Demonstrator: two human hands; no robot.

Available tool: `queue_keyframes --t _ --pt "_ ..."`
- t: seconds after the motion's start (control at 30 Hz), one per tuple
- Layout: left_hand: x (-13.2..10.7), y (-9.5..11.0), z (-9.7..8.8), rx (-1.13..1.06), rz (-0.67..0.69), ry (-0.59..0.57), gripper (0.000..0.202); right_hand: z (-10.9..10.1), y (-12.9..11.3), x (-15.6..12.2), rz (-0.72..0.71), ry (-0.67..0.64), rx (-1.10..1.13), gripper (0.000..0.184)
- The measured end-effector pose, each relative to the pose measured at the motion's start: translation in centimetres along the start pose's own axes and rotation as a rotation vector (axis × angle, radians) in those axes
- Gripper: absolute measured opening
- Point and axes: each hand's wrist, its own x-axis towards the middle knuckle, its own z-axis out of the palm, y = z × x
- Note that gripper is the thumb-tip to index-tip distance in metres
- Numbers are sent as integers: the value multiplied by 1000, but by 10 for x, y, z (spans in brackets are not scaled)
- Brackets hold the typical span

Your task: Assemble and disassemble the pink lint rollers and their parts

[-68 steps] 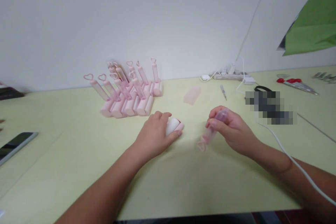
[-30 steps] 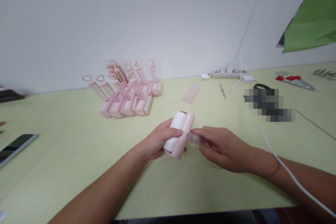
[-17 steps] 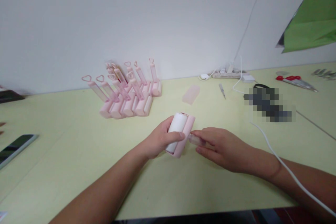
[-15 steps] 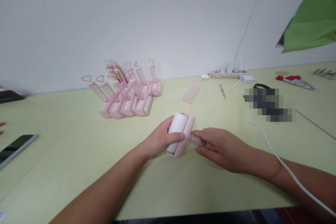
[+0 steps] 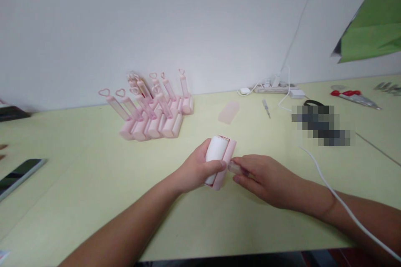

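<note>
My left hand [image 5: 196, 169] is wrapped round the head of a lint roller [image 5: 216, 152], which has a white roll beside a pale pink casing. The left thumb presses across the roll onto the pink edge. My right hand [image 5: 271, 181] grips the clear pinkish handle [image 5: 237, 168] at the casing's right side, most of it hidden by the fingers. A flat translucent pink cover [image 5: 229, 112] lies on the table just beyond. Further left stand several pink lint rollers [image 5: 171, 127], their handles tilted up and ending in heart-shaped loops.
Along the wall lies a power strip [image 5: 272, 89] with plugs and cables. A small screwdriver [image 5: 266, 109] and red-handled scissors [image 5: 357, 96] rest at the right. A white cable [image 5: 326, 183] crosses over my right forearm. A phone [image 5: 19, 177] lies at the left edge.
My left hand and the roller head have shifted slightly right and down in view, nearer my right hand. Both hands keep their grip.
</note>
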Motion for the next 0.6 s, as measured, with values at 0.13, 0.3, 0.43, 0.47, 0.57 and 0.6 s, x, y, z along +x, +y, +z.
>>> queue_keyframes --t 0.13,0.3,0.43,0.47,0.57,0.6 --pt "-1 0 4 -15 -16 1 57 2 0 1 -2 17 1 12" --pt "0 -5 9 -40 1 19 55 -3 -3 1 27 -20 108 9" --pt "3 -9 14 -97 0 24 57 -9 -4 0 42 -44 174 15" --pt "3 -10 15 -106 -5 25 57 -9 -3 0 50 -51 180 17" --pt "2 -13 17 -126 -18 25 58 -10 -3 -1 68 -79 196 19" --pt "2 -15 18 -131 -19 22 58 -9 -3 -1 71 -86 201 19"
